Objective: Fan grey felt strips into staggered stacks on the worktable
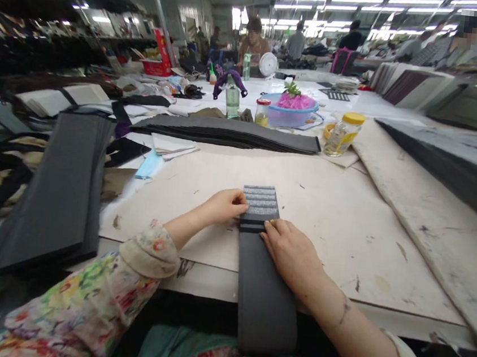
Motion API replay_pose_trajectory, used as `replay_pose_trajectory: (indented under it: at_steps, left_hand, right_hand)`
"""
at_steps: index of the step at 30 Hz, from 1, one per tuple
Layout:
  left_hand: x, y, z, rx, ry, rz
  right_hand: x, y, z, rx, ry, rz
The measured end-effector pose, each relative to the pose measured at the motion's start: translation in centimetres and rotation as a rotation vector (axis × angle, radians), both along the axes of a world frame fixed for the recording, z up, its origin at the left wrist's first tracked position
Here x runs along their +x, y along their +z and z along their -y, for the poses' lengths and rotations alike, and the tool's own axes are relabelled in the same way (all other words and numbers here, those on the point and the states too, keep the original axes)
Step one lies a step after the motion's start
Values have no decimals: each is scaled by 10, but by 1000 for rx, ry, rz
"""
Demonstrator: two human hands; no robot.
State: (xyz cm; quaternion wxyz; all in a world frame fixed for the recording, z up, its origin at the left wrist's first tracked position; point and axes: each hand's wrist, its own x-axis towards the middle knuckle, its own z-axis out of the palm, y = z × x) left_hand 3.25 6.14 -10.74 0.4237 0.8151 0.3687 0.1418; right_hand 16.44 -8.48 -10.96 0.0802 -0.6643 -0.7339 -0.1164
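A long dark grey fabric strip lies on the pale board in front of me, its near end curving down over the table edge. Toward its far end sits a light grey patch with ribbed rows, and dark narrow bands cross the strip just below it. My left hand is closed in a pinch at the patch's lower left edge. From the right, my right hand grips the strip's edge by the dark bands, fingertips pressed on top and close together. Its thumb is mostly hidden.
Beyond the pale board lies a stack of dark strips. More dark panels rest at left, near a blue mask. A yellow-lidded jar, a blue basin and a bottle stand farther back. A thick board slants along the right.
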Motion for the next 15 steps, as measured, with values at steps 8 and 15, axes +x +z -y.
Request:
replay_pose_trajectory:
  at_steps: [8, 15]
  left_hand:
    - [30, 28, 0, -241, -208, -45]
    - [65, 21, 4, 175, -474, -207]
  right_hand:
    - [-2, -2, 0, -53, -32, -12]
    - [-2, -3, -1, -41, -40, -10]
